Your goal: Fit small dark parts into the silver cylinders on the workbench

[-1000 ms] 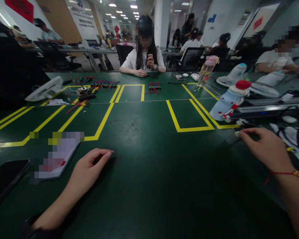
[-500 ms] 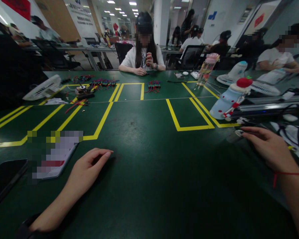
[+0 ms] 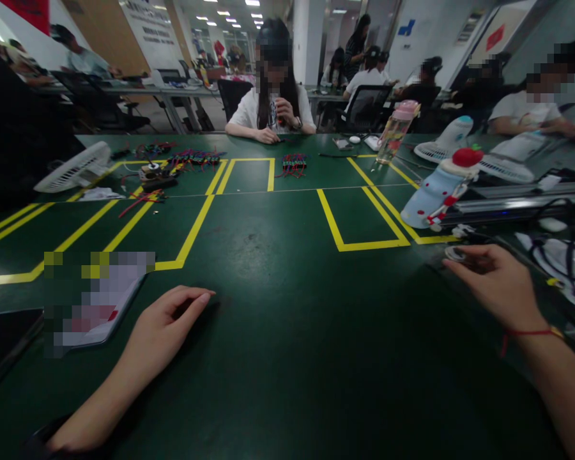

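Observation:
My left hand (image 3: 165, 322) rests on the dark green table (image 3: 287, 358), thumb and index fingertip together, and nothing shows between them. Just left of it lies a phone (image 3: 106, 310) with a lit, partly blurred screen. On the right side, my right hand (image 3: 501, 281) is closed around a small clear container (image 3: 454, 253) with a pale round end. The fingers cover most of this container, so its exact kind is unclear. Beyond that hand stands a light blue bottle (image 3: 422, 203) with a red strawberry-like top.
A dark phone (image 3: 9, 342) lies at the left edge. Cables (image 3: 563, 252) and metal rails (image 3: 517, 204) take up the right side. Farther off are wired boards (image 3: 294, 165), a white fan (image 3: 76, 167), a pink-capped bottle (image 3: 397, 135) and a seated person (image 3: 271, 96) across the table.
My right hand has moved a little left with the clear container, whose pale end now turns more upward. My left hand stays in place. The view has shifted slightly.

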`<state>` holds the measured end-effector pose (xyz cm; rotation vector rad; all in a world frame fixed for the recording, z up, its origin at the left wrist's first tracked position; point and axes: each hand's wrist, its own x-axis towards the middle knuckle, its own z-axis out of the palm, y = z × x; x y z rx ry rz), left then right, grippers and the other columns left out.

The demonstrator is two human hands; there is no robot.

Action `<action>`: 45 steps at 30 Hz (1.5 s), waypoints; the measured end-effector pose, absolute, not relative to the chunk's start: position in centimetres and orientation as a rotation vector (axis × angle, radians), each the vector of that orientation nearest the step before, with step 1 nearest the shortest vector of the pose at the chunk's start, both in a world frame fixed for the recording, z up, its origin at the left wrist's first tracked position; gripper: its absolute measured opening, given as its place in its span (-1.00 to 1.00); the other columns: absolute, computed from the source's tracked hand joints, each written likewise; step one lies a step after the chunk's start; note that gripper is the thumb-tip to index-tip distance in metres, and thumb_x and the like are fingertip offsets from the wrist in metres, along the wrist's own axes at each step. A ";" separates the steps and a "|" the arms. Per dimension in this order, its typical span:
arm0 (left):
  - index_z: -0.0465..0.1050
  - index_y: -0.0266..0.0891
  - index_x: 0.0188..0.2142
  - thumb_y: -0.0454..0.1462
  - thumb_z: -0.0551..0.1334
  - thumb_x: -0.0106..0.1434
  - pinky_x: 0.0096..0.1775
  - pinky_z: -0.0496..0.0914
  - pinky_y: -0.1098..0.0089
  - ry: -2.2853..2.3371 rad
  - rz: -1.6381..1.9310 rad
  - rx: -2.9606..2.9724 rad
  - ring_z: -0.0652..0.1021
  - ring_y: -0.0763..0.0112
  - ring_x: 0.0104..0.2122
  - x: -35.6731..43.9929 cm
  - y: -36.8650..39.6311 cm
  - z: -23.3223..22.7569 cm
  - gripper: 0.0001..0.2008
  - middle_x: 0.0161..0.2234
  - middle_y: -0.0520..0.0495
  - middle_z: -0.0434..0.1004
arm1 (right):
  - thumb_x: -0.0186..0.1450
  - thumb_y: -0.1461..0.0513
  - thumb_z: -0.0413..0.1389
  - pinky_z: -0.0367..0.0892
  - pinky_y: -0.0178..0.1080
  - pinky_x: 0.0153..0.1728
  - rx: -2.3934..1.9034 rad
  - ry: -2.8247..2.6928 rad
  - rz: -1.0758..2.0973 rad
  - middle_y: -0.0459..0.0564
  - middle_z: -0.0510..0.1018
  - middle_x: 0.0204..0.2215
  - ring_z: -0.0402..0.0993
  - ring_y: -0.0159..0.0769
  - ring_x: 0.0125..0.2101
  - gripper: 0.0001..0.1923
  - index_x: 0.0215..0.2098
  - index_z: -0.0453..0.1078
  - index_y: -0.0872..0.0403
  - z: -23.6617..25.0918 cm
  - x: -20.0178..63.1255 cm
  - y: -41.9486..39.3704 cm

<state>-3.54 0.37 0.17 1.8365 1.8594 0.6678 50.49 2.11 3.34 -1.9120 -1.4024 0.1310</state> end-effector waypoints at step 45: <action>0.63 -0.04 -0.27 -0.18 0.29 0.24 -0.20 0.42 0.30 1.330 0.785 1.962 0.52 0.31 -0.24 9.0 -0.5 3.4 -0.87 -0.28 -0.04 0.51 | 0.18 0.27 0.16 0.38 -0.20 -0.08 -1.044 -2.098 0.775 -0.01 0.46 -0.11 0.42 -0.35 -0.12 -0.58 0.02 0.29 0.00 1.1 31.1 -1.3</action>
